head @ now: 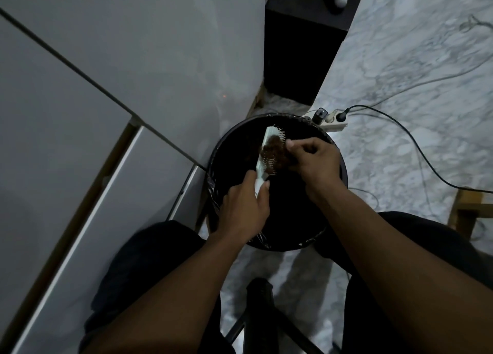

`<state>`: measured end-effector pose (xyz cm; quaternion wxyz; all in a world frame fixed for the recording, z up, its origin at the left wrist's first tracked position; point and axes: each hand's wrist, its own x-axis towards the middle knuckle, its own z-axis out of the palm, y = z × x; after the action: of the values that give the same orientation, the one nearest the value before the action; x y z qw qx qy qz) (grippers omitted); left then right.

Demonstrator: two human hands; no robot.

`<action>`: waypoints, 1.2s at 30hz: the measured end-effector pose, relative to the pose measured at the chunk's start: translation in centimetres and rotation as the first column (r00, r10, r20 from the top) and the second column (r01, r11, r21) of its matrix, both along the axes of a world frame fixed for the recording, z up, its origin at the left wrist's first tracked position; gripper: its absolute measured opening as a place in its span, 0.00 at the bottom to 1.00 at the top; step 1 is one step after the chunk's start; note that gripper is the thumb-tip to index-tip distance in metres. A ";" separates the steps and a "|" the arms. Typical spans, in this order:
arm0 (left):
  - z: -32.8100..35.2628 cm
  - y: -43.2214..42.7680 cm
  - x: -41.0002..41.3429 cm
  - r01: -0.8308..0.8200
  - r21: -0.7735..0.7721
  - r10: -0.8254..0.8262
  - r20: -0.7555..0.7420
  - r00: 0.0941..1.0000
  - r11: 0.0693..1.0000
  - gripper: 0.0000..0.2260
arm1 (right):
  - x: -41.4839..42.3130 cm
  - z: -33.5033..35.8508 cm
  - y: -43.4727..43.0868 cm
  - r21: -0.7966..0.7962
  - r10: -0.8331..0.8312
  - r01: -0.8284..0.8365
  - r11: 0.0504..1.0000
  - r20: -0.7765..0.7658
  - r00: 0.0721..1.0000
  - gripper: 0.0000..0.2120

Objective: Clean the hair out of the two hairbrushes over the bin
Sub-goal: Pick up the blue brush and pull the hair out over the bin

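A pale hairbrush (266,145) is held on edge over a round black bin (338,167) lined with a black bag. My left hand (245,207) is closed around the brush handle, with the bristles facing right. A brown clump of hair (274,153) sits matted in the bristles. My right hand (314,159) pinches that clump from the right side. Only one hairbrush is in view.
White cabinet fronts (93,140) fill the left. A dark box-shaped unit (298,57) stands beyond the bin. A white power strip (332,120) with plugs and trailing cables lies on the marble floor (413,87). A wooden stool leg (464,215) is at right, a black stand (260,313) between my knees.
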<state>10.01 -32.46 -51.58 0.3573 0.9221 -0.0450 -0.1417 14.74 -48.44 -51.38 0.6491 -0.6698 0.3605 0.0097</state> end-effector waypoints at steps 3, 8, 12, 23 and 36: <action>-0.1 -0.1 0.1 -0.053 -0.031 0.052 -0.041 0.998 0.998 0.10 | -0.2 0.3 0.4 0.283 -0.076 0.078 0.956 -0.018 0.997 0.05; -0.2 0.2 -0.4 0.041 0.114 -0.042 0.002 0.999 0.993 0.08 | -1.1 0.3 1.7 -0.330 0.339 -0.313 0.891 0.021 0.941 0.17; 0.0 0.1 -0.2 0.044 0.094 -0.051 0.068 0.996 0.995 0.09 | -0.3 0.3 0.7 -0.134 0.070 -0.071 0.988 -0.010 0.997 0.06; 0.2 0.0 -0.5 0.089 0.193 -0.102 0.056 0.993 0.977 0.11 | -0.6 0.6 2.3 -0.269 0.153 -0.132 0.954 0.062 0.986 0.07; -0.1 0.2 -0.5 0.007 0.087 -0.012 0.059 0.998 0.996 0.09 | -0.7 0.0 2.3 -0.327 0.237 -0.207 0.922 0.053 0.970 0.10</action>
<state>9.51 -32.23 -51.71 0.3146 0.9404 -0.0538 -0.1177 14.02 -46.16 -51.34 0.5428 -0.8020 0.2492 -0.0057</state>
